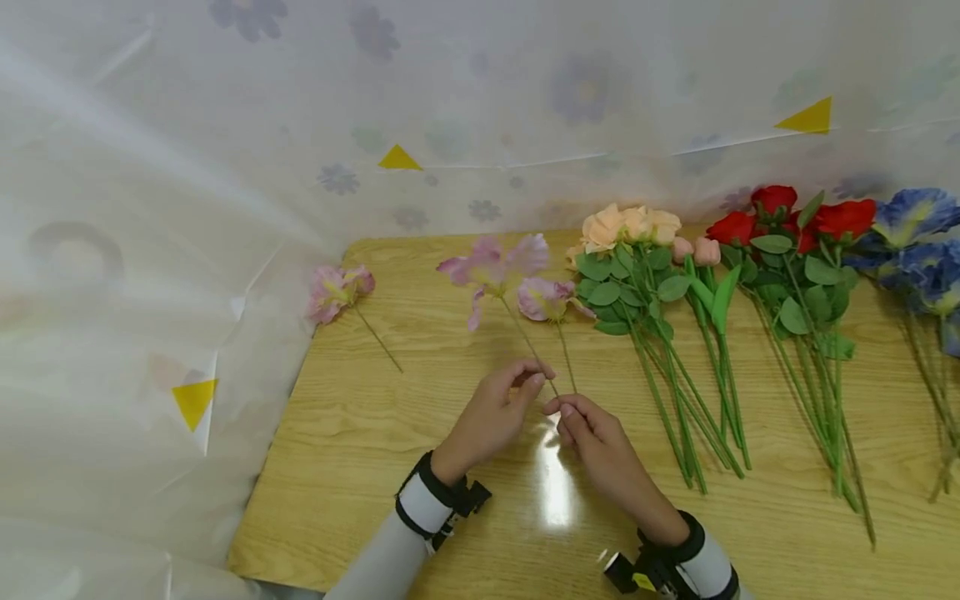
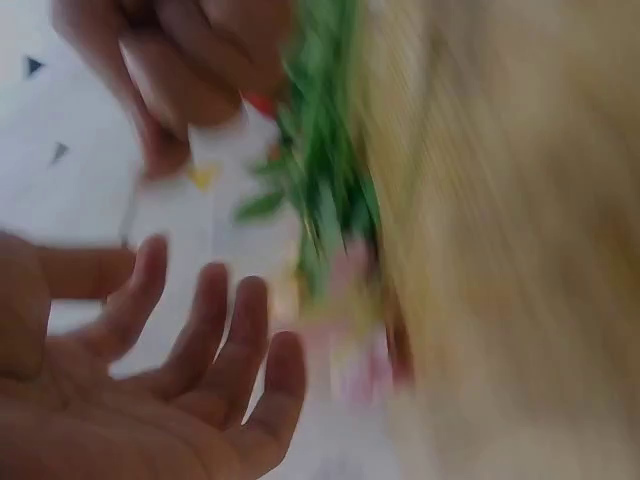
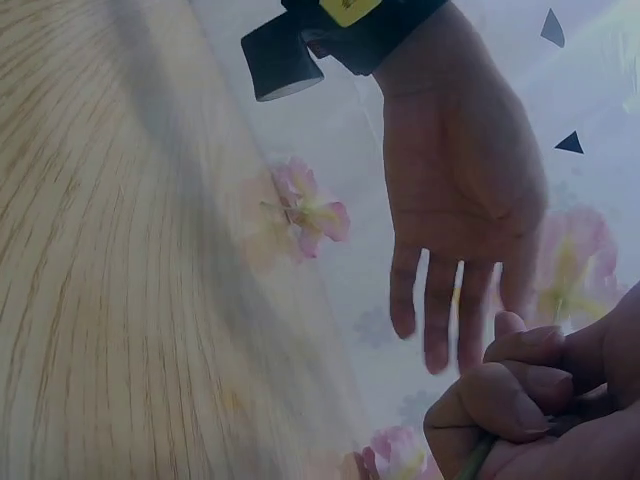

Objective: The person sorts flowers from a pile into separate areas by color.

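Note:
A pink artificial iris [image 1: 491,267] is held up at a slant over the table, its thin stem running down to both hands. My left hand [image 1: 495,408] pinches the stem between thumb and index finger; in the left wrist view the other fingers [image 2: 225,350] spread loosely. Lower on the same stem, my right hand [image 1: 596,437] grips with thumb and curled fingers, and a bit of green stem [image 3: 478,458] shows under them in the right wrist view. Just behind lies a second pink iris [image 1: 546,298]. A third pink iris [image 1: 341,292] lies at the table's left edge.
To the right lie peach roses [image 1: 622,227], pink tulips [image 1: 707,252], red roses [image 1: 843,218] and blue irises [image 1: 930,267], stems pointing toward me. The wooden table [image 1: 322,475] meets a pale flowered sheet [image 1: 480,92] at the back and left.

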Action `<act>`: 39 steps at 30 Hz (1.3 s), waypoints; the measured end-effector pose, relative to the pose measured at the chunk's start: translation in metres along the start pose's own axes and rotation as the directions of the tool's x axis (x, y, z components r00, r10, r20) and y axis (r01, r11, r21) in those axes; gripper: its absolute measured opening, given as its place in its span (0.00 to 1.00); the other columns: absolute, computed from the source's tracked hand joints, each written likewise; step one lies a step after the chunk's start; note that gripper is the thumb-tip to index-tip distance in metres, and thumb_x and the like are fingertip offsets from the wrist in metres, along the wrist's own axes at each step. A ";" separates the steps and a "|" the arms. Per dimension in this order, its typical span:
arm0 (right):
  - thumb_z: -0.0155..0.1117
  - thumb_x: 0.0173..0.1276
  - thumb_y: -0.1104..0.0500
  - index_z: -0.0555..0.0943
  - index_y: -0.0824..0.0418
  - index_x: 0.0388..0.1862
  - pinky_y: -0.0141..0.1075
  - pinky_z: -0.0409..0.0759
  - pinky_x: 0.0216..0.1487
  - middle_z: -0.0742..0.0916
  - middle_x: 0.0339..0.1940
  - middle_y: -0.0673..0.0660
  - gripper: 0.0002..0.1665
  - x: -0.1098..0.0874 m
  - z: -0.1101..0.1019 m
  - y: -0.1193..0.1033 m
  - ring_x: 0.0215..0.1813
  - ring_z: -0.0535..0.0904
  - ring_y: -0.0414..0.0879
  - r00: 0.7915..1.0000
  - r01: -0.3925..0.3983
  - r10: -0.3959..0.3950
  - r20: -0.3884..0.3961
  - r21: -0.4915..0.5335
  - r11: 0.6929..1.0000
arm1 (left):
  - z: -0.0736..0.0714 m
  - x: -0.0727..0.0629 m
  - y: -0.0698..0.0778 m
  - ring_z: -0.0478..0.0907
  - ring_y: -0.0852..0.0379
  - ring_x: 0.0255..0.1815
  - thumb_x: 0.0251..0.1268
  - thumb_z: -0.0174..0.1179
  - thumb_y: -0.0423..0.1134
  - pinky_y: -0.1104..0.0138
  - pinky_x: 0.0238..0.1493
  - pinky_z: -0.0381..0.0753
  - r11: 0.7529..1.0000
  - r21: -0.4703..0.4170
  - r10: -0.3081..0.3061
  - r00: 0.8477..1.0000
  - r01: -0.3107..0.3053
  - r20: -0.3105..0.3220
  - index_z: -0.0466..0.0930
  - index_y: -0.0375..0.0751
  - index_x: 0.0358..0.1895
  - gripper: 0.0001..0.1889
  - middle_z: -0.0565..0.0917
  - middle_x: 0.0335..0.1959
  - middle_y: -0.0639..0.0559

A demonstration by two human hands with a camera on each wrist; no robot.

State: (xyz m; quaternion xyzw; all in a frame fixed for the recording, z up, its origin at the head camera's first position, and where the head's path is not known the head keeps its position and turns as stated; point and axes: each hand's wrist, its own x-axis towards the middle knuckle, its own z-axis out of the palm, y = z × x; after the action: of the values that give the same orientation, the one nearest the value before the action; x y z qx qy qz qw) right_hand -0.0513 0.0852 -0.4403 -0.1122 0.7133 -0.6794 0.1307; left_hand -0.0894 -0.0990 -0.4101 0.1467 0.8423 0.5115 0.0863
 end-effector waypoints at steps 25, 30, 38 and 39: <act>0.37 0.83 0.62 0.71 0.66 0.68 0.33 0.66 0.26 0.78 0.34 0.62 0.22 0.007 -0.028 0.016 0.23 0.64 0.40 0.981 -0.140 0.086 -0.176 -0.323 0.936 | -0.143 -0.007 -0.114 0.72 0.24 0.54 0.73 0.52 0.48 0.39 0.54 0.74 0.705 0.357 -0.423 0.768 0.613 -0.481 0.63 0.19 0.60 0.31 0.69 0.55 0.18; 0.40 0.78 0.68 0.62 0.73 0.73 0.30 0.72 0.33 0.81 0.44 0.64 0.26 0.006 -0.024 0.022 0.36 0.76 0.45 0.984 -0.147 0.096 -0.148 -0.393 0.907 | -0.144 -0.001 -0.118 0.80 0.36 0.34 0.73 0.53 0.48 0.51 0.30 0.78 0.647 0.397 -0.454 0.748 0.650 -0.484 0.74 0.26 0.35 0.22 0.78 0.32 0.32; 0.41 0.77 0.70 0.69 0.69 0.69 0.31 0.74 0.35 0.81 0.45 0.64 0.24 0.005 -0.023 0.026 0.41 0.79 0.50 0.971 -0.143 0.043 -0.236 -0.421 0.896 | -0.143 -0.004 -0.121 0.60 0.57 0.13 0.66 0.48 0.33 0.68 0.14 0.59 0.687 0.424 -0.416 0.797 0.590 -0.437 0.59 0.46 0.09 0.24 0.61 0.10 0.54; 0.41 0.77 0.70 0.70 0.69 0.69 0.31 0.74 0.36 0.81 0.45 0.64 0.24 0.006 -0.023 0.026 0.42 0.79 0.51 0.968 -0.147 0.039 -0.249 -0.430 0.891 | -0.143 -0.005 -0.121 0.60 0.57 0.14 0.66 0.48 0.33 0.68 0.15 0.59 0.704 0.409 -0.412 0.803 0.581 -0.431 0.60 0.46 0.09 0.23 0.61 0.11 0.54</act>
State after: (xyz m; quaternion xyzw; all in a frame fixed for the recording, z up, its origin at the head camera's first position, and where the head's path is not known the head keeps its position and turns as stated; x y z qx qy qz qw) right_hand -0.0639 0.1061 -0.4658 -0.0241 0.8646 -0.4994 0.0494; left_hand -0.1461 -0.2732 -0.4513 -0.1524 0.9585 0.2362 0.0469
